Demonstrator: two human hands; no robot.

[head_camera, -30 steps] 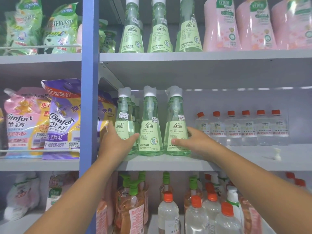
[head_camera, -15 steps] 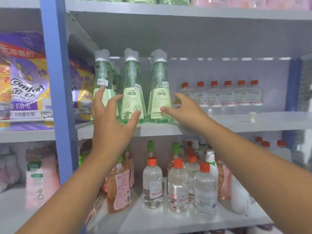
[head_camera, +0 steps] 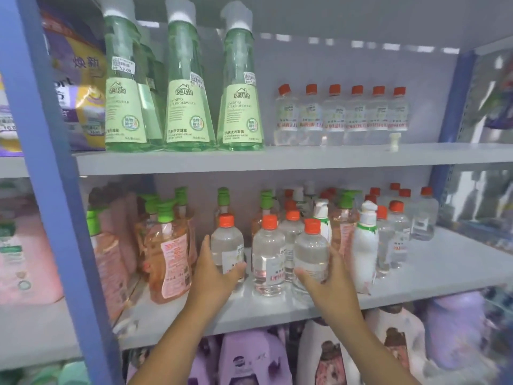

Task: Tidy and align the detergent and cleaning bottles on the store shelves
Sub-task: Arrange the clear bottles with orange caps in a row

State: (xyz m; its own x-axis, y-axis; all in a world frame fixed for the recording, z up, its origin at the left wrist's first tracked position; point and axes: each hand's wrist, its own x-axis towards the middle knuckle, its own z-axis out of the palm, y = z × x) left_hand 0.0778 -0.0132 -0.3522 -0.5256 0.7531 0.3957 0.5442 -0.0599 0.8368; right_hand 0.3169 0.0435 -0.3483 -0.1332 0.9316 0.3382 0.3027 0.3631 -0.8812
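both hands are on the middle shelf [head_camera: 444, 269] now, flanking three upright clear bottles with orange caps at the front edge. left hand [head_camera: 215, 269] curls round the left bottle [head_camera: 227, 245], right hand [head_camera: 323, 276] wraps the right bottle [head_camera: 311, 255]; the middle bottle [head_camera: 268, 254] stands untouched between them, equally near both. each bottle looks full of clear liquid. likely next, squaring the row.

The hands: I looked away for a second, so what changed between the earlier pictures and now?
Both hands let go of the green bottles and dropped one shelf. The left hand now grips the leftmost clear orange-capped bottle; the right hand grips the rightmost front one. The three green bottles stay upright in their row above.
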